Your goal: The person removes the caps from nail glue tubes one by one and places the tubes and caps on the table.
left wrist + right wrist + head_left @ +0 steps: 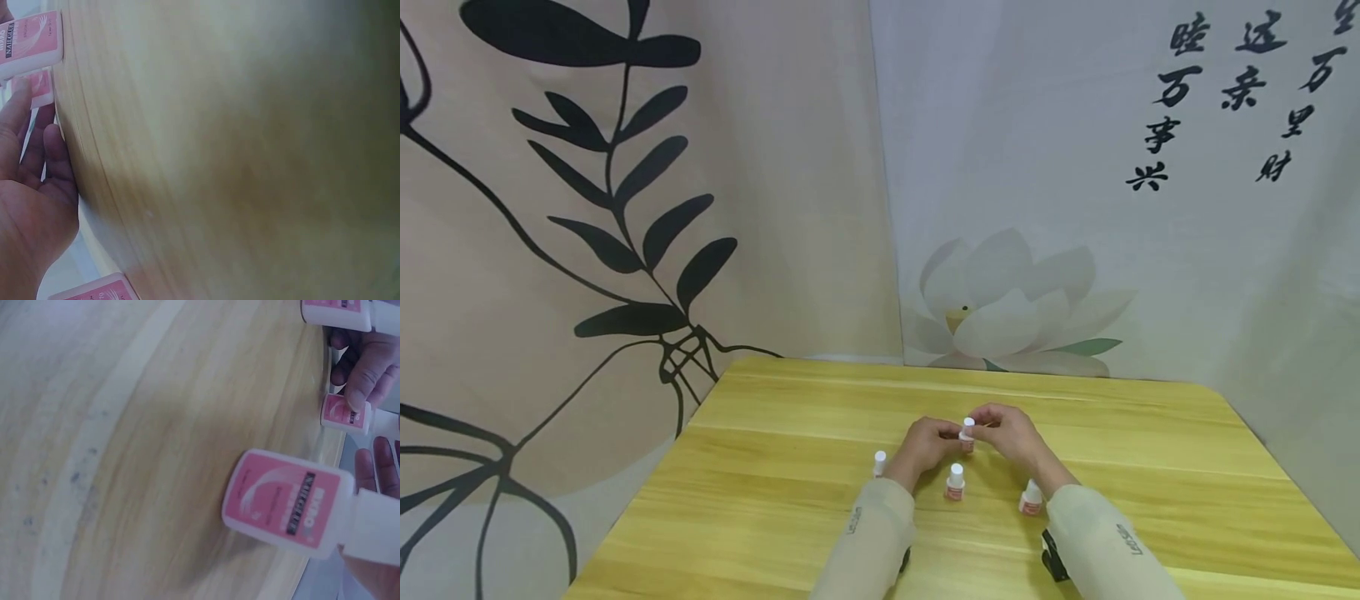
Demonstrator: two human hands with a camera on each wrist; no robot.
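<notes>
At the far middle of the table, my left hand [925, 444] pinches the body of a small white nail glue bottle [967, 445] with a pink label. Its thumb lies across the label in the right wrist view, and the bottle [345, 414] stands upright at the tabletop. My right hand [1011, 437] meets it from the other side, thumb and forefinger at the white cap [968, 423]. In the right wrist view the cap end runs to the frame edge, so part of that grip is hidden. Lower fingers [364, 470] of the right hand extend below the cap.
Three similar bottles stand nearer me: one [880, 460] partly behind the left wrist, one [954, 483] between the forearms, and one [1031, 498] beside the right wrist. The wooden table [775, 500] reaches back to a printed curtain [805, 208].
</notes>
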